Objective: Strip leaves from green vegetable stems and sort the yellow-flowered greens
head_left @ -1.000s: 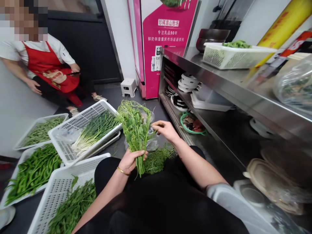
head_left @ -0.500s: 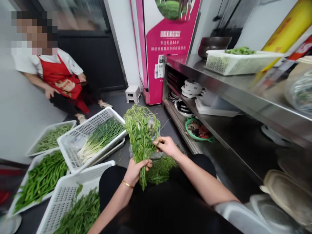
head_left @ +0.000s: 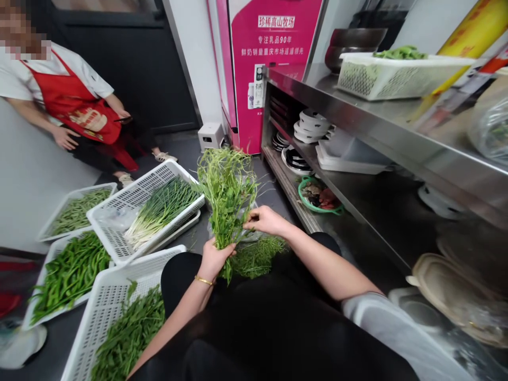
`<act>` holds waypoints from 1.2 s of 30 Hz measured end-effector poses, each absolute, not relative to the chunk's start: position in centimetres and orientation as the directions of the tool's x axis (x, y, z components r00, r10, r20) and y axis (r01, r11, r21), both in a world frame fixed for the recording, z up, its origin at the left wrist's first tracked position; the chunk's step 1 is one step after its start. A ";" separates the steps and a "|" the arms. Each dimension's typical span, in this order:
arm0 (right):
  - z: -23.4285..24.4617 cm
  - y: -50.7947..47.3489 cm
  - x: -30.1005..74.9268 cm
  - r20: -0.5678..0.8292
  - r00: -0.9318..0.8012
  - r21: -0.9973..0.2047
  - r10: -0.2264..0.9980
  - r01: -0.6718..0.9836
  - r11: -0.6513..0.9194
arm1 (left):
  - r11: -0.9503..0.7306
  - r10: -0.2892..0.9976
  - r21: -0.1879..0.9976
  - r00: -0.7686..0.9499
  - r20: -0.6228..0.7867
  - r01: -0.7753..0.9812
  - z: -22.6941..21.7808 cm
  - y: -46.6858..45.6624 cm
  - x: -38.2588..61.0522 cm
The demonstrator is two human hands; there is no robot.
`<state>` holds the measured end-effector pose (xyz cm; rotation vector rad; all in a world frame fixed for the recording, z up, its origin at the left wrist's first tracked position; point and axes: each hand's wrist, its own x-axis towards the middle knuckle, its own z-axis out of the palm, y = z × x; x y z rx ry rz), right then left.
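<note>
A leafy bunch of pea shoots (head_left: 224, 198) with curling tendrils stands upright in my left hand (head_left: 214, 258), whose fingers are closed round the lower stems. At the bunch's right edge, my right hand (head_left: 265, 219) pinches some of the shoots between thumb and fingers; the exact piece is too small to make out. Below both hands, between my knees, lies a heap of thin green stems and tendrils (head_left: 257, 258). Partly behind the bunch is a clear plastic bag (head_left: 250, 233) on the floor. More leafy greens (head_left: 130, 330) fill a white basket (head_left: 105, 296) at my left.
White baskets at the left hold scallions (head_left: 162, 211), green peppers (head_left: 71, 270) and green beans (head_left: 79, 211). Beyond them sits a person in a red apron (head_left: 75, 100). Steel shelving (head_left: 357, 124) with stacked dishes runs along the right. A stool (head_left: 211, 136) stands near the pink fridge (head_left: 273, 79).
The view has tipped downward a little, so the surroundings sit higher. My right hand has moved slightly closer to the bunch, still pinching at its right side. My left hand keeps its hold.
</note>
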<state>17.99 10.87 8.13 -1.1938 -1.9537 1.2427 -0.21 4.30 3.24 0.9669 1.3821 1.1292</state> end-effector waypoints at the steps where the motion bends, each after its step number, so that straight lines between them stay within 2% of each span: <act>1: 8.2 10.8 17.9 -0.015 -0.448 -0.858 0.894 0.465 0.219 | 0.229 0.967 0.973 -0.111 -0.231 -0.029 3.3 4.2 -0.2; 4: 7.5 9.9 17.3 0.053 -0.397 -0.682 0.916 0.656 0.323 | 0.259 0.959 0.963 -0.097 -0.265 -0.070 3.3 4.1 0.0; 6: 6.5 9.4 16.9 0.130 -0.412 -0.495 0.902 0.761 0.420 | 0.296 0.949 0.949 -0.083 -0.306 -0.109 3.1 4.1 0.1; 8: 5.5 9.3 16.7 0.205 -0.447 -0.341 0.871 0.801 0.492 | 0.328 0.939 0.934 -0.064 -0.339 -0.143 2.9 4.1 0.0; 9: 5.0 9.6 16.8 0.241 -0.436 -0.321 0.867 0.808 0.495 | 0.338 0.935 0.927 -0.057 -0.351 -0.164 2.9 4.1 -0.1; 10: 4.8 10.1 17.2 0.286 -0.383 -0.351 0.878 0.811 0.468 | 0.345 0.931 0.920 -0.053 -0.360 -0.185 2.8 4.1 -0.2; 12: 4.7 11.3 18.6 0.334 -0.172 -0.568 0.927 0.748 0.343 | 0.353 0.925 0.909 -0.060 -0.374 -0.220 2.5 4.0 -0.5; 13: 4.9 11.9 19.8 0.297 -0.053 -0.720 0.953 0.643 0.260 | 0.354 0.924 0.907 -0.065 -0.377 -0.229 2.3 3.9 -0.8; 15: 5.7 12.7 22.5 0.131 0.083 -0.951 0.988 0.292 0.101 | 0.342 0.927 0.911 -0.078 -0.367 -0.229 1.8 3.8 -1.4; 17: 6.8 12.4 25.3 0.030 0.075 -0.997 0.997 -0.074 0.036 | 0.319 0.936 0.924 -0.082 -0.342 -0.212 1.3 3.6 -2.2; 18: 7.3 11.9 26.4 0.041 0.070 -0.976 0.997 -0.211 0.055 | 0.308 0.941 0.931 -0.082 -0.328 -0.196 1.1 3.6 -2.5; 19: 7.6 11.3 27.2 0.078 0.073 -0.947 0.994 -0.306 0.097 | 0.298 0.945 0.938 -0.083 -0.316 -0.174 1.0 3.6 -2.8; 21: 7.9 9.9 27.6 0.133 0.025 -0.921 0.991 -0.366 0.132 | 0.286 0.951 0.951 -0.085 -0.296 -0.113 0.8 3.5 -3.2; 23: 7.7 8.9 26.4 0.081 -0.171 -0.967 0.982 -0.251 0.036 | 0.272 0.956 0.961 -0.095 -0.276 -0.047 0.9 3.5 -3.1; 25: 7.3 8.8 24.2 -0.007 -0.331 -1.000 0.944 -0.025 -0.017 | 0.257 0.961 0.966 -0.101 -0.256 0.004 1.1 3.4 -2.7; 27: 7.0 9.7 22.0 0.015 -0.278 -0.980 0.960 0.189 0.070 | 0.246 0.965 0.968 -0.100 -0.241 0.050 1.2 3.3 -2.1; 29: 7.0 11.2 20.4 0.117 -0.118 -0.906 0.986 0.394 0.155 | 0.226 0.972 0.968 -0.092 -0.217 0.113 1.4 3.1 -1.6; 31: 6.9 12.8 19.4 0.155 -0.047 -0.817 0.987 0.556 0.155 | 0.176 0.983 0.966 -0.084 -0.163 0.190 1.5 2.9 -1.3; 34: 6.4 14.2 18.8 0.094 -0.083 -0.763 0.992 0.634 0.125 | 0.073 0.994 0.950 -0.096 -0.045 0.304 1.5 2.8 -1.4; 36: 5.8 14.4 18.7 0.087 -0.125 -0.732 0.988 0.665 0.149 | 0.057 0.995 0.939 -0.099 -0.025 0.338 1.5 2.8 -1.7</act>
